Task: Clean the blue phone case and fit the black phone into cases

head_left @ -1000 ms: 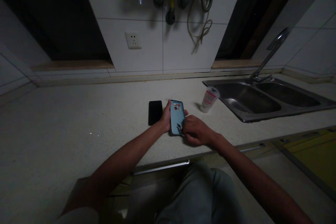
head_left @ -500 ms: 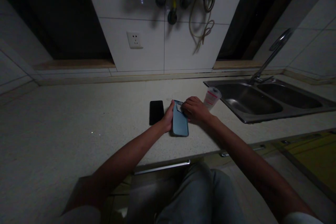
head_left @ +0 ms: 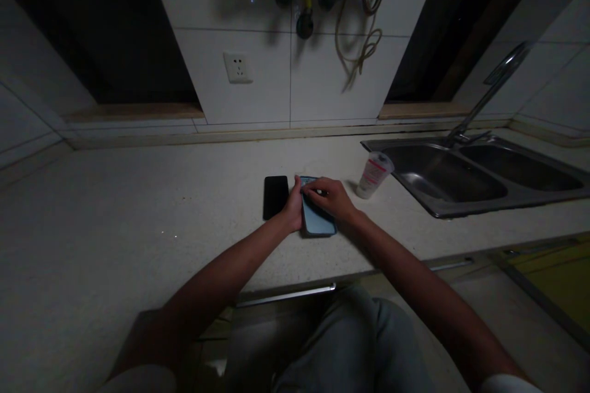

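Note:
A light blue phone case [head_left: 319, 224] lies with its hollow side up just above the counter. My left hand [head_left: 291, 207] grips it along the left edge, thumb pointing up beside the top corner. Over the case's upper part, my right hand [head_left: 329, 195] has its fingers bent and pinched together near the left rim. Whatever those fingers hold, if anything, is hidden. A black phone [head_left: 275, 195] rests flat on the counter, directly left of my left hand.
Right of my hands a clear plastic cup [head_left: 374, 175] with red print leans on the pale counter [head_left: 207, 196]. Beyond it sits a steel double sink [head_left: 442, 181] with a tall faucet [head_left: 483, 95]. A drawer handle [head_left: 286, 296] runs below the counter's front edge.
My right hand has moved left across the case's upper part to its left rim. A small pale piece inside the case, visible before, is now covered. The view has shifted slightly.

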`<state>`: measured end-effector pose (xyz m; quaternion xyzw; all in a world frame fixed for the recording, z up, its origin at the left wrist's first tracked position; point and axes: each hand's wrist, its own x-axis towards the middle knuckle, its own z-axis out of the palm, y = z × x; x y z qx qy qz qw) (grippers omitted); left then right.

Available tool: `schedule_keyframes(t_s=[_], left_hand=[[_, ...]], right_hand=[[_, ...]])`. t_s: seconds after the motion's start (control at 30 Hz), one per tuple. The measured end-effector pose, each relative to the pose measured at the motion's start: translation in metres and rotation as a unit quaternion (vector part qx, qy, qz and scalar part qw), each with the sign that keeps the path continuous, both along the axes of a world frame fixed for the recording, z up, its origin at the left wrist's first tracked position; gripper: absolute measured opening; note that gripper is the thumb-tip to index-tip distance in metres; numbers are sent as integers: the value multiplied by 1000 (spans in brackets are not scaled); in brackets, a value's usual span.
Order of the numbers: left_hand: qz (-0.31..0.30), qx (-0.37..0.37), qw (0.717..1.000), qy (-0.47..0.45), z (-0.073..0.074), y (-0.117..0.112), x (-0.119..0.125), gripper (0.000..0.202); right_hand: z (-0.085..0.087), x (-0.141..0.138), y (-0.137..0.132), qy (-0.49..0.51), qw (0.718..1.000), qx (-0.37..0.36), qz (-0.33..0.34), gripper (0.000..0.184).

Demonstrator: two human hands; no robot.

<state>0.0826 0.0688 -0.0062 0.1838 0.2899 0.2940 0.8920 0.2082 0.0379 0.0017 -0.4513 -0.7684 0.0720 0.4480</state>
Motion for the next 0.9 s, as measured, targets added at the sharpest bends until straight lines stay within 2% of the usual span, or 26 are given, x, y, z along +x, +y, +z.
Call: schedule_keyframes(t_s=[0.2,0.3,0.37,0.5,0.6,0.73,0.83,0.9], left_hand=[[4,-5,999,-43,0,3,-2,66],[-8,7,999,-53,-3,4,-3,72],[-22,19,998,-56,-3,3,-4,74],[-40,36,997,-55,1,1,-7,76],[-25,34,998,-44,6,2,-8,75],[-9,37,999,-35,10,1,-11,66],[-26,19,999,-35,14,-3,-12,63],[-33,9,999,-39,16,-5,-12,60]], right_hand=[[2,4,-29,3,976,-31,214,19],[1,3,-44,0,958,-68,277,19],[1,5,-49,3,953,-85,290,18],[4,12,-52,-10,963,-107,249,16],[5,14,-52,19,974,-109,200,18],[5,12,-49,170,974,-122,84,22],[7,14,-44,285,953,-90,-41,24],[8,17,-39,328,938,-69,-90,27]])
